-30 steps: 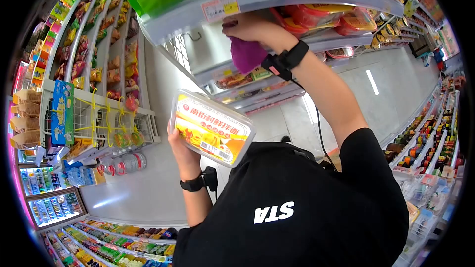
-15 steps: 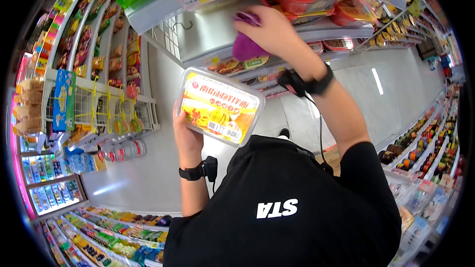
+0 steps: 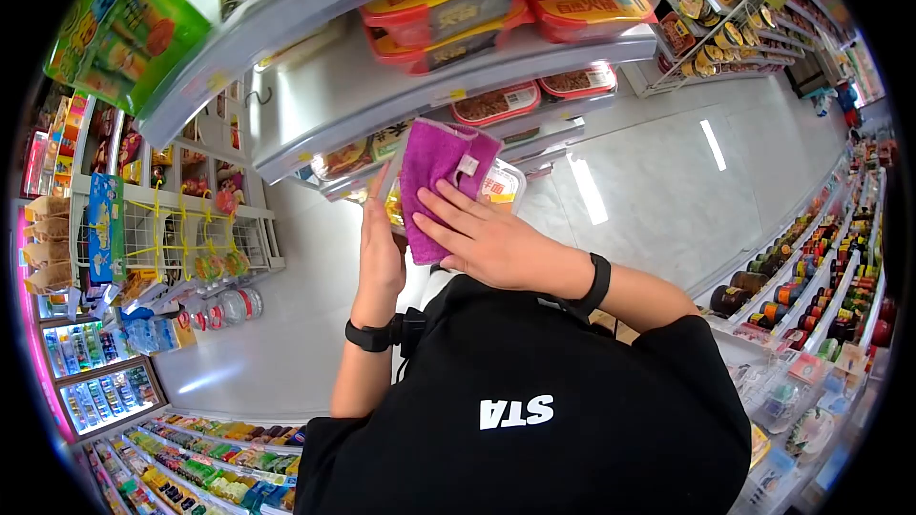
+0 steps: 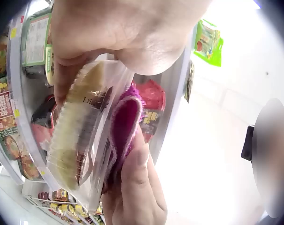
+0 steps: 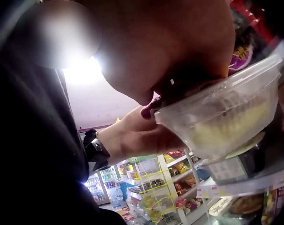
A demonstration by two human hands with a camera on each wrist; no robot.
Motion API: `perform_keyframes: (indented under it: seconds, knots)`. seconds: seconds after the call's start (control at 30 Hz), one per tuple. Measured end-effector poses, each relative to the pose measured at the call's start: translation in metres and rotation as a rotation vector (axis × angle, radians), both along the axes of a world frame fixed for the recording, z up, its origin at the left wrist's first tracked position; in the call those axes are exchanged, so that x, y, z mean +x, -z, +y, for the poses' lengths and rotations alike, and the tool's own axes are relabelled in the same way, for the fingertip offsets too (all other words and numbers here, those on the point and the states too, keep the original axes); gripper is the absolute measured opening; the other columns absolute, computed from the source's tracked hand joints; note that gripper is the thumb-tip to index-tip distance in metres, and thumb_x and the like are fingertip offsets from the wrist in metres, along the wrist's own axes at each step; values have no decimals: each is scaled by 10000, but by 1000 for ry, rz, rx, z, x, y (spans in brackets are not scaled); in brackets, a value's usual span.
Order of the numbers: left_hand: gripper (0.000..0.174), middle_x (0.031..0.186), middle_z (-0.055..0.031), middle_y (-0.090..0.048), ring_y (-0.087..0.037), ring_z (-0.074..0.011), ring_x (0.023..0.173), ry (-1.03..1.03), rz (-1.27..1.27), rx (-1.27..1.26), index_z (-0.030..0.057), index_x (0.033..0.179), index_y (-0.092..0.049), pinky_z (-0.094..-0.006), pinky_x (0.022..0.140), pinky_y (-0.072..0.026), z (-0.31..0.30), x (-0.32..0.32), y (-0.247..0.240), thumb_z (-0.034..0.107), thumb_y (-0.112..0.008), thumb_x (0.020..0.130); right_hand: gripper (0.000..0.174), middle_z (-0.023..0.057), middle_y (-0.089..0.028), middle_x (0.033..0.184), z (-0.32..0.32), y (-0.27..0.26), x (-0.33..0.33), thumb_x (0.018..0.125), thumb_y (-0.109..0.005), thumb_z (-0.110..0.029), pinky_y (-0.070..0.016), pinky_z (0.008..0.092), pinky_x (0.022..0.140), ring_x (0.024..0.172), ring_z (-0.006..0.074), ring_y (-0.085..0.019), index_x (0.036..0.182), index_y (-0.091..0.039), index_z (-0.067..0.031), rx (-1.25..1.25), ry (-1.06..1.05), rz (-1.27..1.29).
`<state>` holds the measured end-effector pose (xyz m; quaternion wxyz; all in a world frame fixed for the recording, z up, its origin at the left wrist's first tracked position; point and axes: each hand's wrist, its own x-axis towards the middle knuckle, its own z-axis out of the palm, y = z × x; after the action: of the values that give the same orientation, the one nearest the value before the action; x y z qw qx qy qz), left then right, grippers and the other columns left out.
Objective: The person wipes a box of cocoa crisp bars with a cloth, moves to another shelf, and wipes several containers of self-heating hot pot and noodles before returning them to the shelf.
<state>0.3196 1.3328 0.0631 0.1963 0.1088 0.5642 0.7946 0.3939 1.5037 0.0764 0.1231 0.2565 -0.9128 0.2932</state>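
Note:
My left hand holds a clear plastic noodle box by its side, in front of the shelf. A purple cloth lies folded over the printed lid and covers most of it. Across the cloth my right hand is spread, its straight fingers pressing it to the lid. In the left wrist view the box stands on edge, pale noodles and a dark packet showing through its wall. The cloth bulges in a fold beside the right thumb. From the right wrist the clear box appears side-on, rim uppermost.
Red-lidded food boxes are stacked on the shelf ahead. A green snack bag hangs over the upper shelf at left. Lower shelves carry more boxes. A wire rack and water bottles stand to the left.
My right hand has come down from the shelf with the purple cloth and laid it on the lid. The noodle box has shifted slightly, and the view has moved closer to the shelf.

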Motion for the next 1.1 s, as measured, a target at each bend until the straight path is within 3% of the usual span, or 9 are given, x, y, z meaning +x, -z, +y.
perform_keyframes:
  seconds: [0.07,0.13,0.27,0.37,0.4,0.6,0.83,1.03,1.1]
  knots:
    - [624,1455,-140,-411,-421,-258,1333,-12,-27,-124,27,1467,-289,-378,1120,-341,11,11,20,473,-179,1045,619,163,-339,1514,13,3,5,863,-656,-293,-376,487,1043,1394,383,-324,1410,-443,-95,0,18,4]
    - [626,1455,-140,-411,-420,-258,1334,2,-69,-114,25,1466,-291,-378,1119,-343,15,10,8,474,-176,1045,569,117,-321,1536,10,-8,-8,872,-635,-349,-350,542,1043,1401,362,-314,1391,-483,-173,-12,88,53]
    - [616,1460,-144,-406,-414,-258,1341,15,-29,-147,23,1463,-294,-391,1108,-363,20,3,-2,463,-179,1048,566,115,-309,1543,14,-5,-14,863,-640,-385,-330,556,1046,1406,343,-309,1394,-485,-268,-23,174,71]
    - [572,1485,-146,-371,-403,-261,1349,-32,76,-200,29,1475,-281,-395,1106,-359,15,3,3,415,-245,1056,558,114,-293,1550,20,-7,-14,853,-646,-383,-324,555,1054,1413,340,-296,1377,-509,-250,-38,219,38]
    - [564,1487,-144,-369,-404,-262,1348,-16,71,-137,29,1476,-282,-397,1104,-360,17,5,-6,406,-254,1057,514,114,-364,1514,24,-8,-14,840,-653,-340,-356,517,1048,1382,339,-359,1333,-558,-231,-43,281,71]
    - [569,1444,-158,-407,-445,-246,1305,-190,178,-41,-7,1455,-291,-386,1090,-370,15,2,-41,397,-271,1055,454,90,-524,1390,75,17,1,809,-660,-196,-424,410,1016,1265,296,-515,1260,-618,-225,-93,72,215]
    - [558,1412,-168,-431,-469,-248,1281,-71,149,-44,-8,1434,-303,-385,1078,-386,27,-6,-50,399,-245,1056,497,24,-489,1432,54,-21,-17,819,-615,-201,-407,432,978,1294,215,-489,1309,-557,-264,60,-55,229]
    - [532,1429,-164,-418,-443,-253,1306,-66,251,-99,1,1415,-333,-415,1097,-364,15,-4,-40,389,-251,1060,413,85,-545,1362,59,-25,-42,850,-594,-154,-455,430,994,1286,259,-502,1262,-603,-181,-95,213,358]
    - [514,1368,-153,-482,-493,-245,1253,-97,249,-107,-3,1373,-387,-396,1061,-405,5,-11,-33,390,-291,1056,396,146,-563,1319,67,-27,-41,871,-580,-118,-464,401,996,1276,311,-498,1265,-603,-121,-515,167,26]
